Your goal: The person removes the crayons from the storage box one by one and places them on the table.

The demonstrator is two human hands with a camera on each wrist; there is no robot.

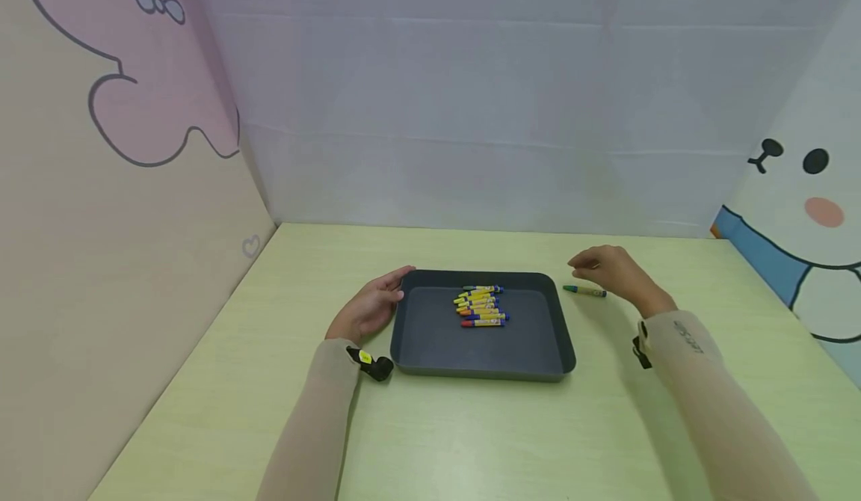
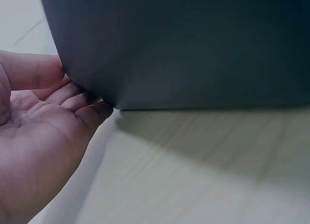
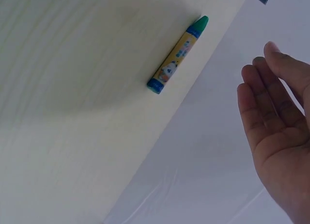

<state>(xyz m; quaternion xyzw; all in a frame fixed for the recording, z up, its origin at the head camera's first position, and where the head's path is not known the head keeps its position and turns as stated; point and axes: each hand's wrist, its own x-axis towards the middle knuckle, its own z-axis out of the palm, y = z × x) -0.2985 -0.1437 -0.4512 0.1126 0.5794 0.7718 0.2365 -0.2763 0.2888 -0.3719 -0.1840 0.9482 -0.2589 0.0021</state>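
Observation:
A dark grey rectangular tray (image 1: 430, 351) lies on the table. My left hand (image 1: 368, 308) holds it at its far left corner. In the left wrist view the thumb (image 2: 36, 72) presses the tray wall (image 2: 184, 54), and the other fingers bend round the corner, their tips partly hidden. Several crayons (image 1: 481, 308) with yellow wrappers lie side by side in the tray. One green crayon (image 1: 584, 290) lies on the table right of the tray. Above and just beyond it hovers my right hand (image 1: 615, 273), its fingers loosely bent and holding nothing, apart from the crayon (image 3: 177, 56).
The pale wooden table (image 1: 471, 441) ends at a whitish back wall (image 1: 437, 127). Side panels with cartoon drawings stand at the left (image 1: 155, 262) and right (image 1: 794, 209). A dark strap device (image 1: 373, 365) sits at the left wrist, close to the tray's left side.

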